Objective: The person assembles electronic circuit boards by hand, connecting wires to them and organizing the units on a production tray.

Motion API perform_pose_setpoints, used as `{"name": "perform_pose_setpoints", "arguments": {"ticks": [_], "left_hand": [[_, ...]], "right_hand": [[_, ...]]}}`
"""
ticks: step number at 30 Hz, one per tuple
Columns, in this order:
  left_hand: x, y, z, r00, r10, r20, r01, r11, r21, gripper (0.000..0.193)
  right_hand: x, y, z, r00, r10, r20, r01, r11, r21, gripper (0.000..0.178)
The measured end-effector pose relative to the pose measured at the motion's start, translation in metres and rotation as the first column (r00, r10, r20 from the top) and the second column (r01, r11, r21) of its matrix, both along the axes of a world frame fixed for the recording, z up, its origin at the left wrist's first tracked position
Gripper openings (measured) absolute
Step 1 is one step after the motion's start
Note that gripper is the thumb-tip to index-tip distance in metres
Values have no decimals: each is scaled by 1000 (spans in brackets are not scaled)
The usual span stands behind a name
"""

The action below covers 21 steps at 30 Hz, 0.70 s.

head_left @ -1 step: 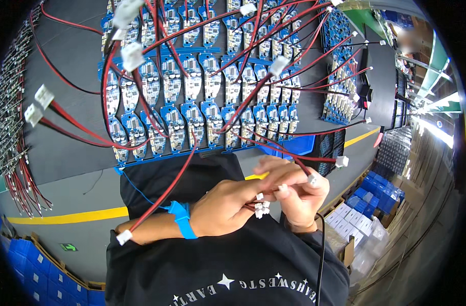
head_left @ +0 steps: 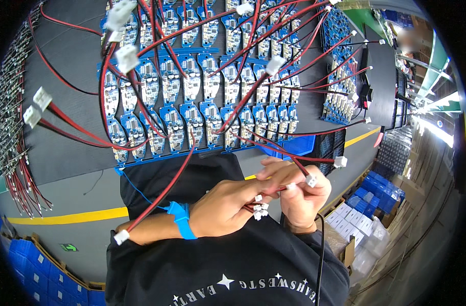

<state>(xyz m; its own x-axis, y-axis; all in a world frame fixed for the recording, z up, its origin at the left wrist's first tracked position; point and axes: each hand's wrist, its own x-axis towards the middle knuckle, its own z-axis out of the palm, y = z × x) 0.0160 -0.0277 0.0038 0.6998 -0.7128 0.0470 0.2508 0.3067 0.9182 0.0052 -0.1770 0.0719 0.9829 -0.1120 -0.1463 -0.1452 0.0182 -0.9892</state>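
Observation:
My left hand [head_left: 223, 208], with a blue wrist strap [head_left: 182, 219] on its wrist, is closed around a small bundle of red-and-black wires. White plug connectors [head_left: 260, 210] stick out of it below the fingers. Close against it on the right, my right hand [head_left: 301, 196] is closed on a thin red-and-black wire, its thumb by a white connector [head_left: 291, 187]. The far parts of the fingers of both hands overlap and are partly hidden. Another white connector [head_left: 311, 180] on a wire hangs in front of the right hand.
Panels of blue circuit boards [head_left: 192, 122] lie in rows on the dark table [head_left: 64, 137]. Wires with white connectors arch from them toward me. More wires [head_left: 18, 168] bunch at the left. A blue tray [head_left: 299, 146] sits beyond my hands; blue boxes [head_left: 44, 270] stand lower left.
My right thumb and the connector by it have shifted slightly right, and more red wire shows between my hands. The left hand is nearly still.

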Motion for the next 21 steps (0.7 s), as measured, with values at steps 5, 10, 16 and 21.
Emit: {"name": "perform_pose_setpoints", "arguments": {"ticks": [5, 10, 16, 21], "left_hand": [[1, -5, -5, 979, 200, 31, -200, 980, 8, 40], [-8, -5, -1, 919, 196, -342, -232, 970, -67, 24], [2, -15, 4, 861, 188, -474, -134, 980, 145, 20], [6, -17, 4, 884, 235, -405, -177, 969, 175, 11]], "right_hand": [[14, -21, 3, 932, -324, 161, 251, 899, 358, 11], [23, -72, 5, 963, -178, 202, 213, 964, -161, 5], [35, -52, 15, 765, 644, -12, -400, 460, -793, 26], [35, -51, 14, 774, 633, -34, -398, 443, -804, 34]]}}
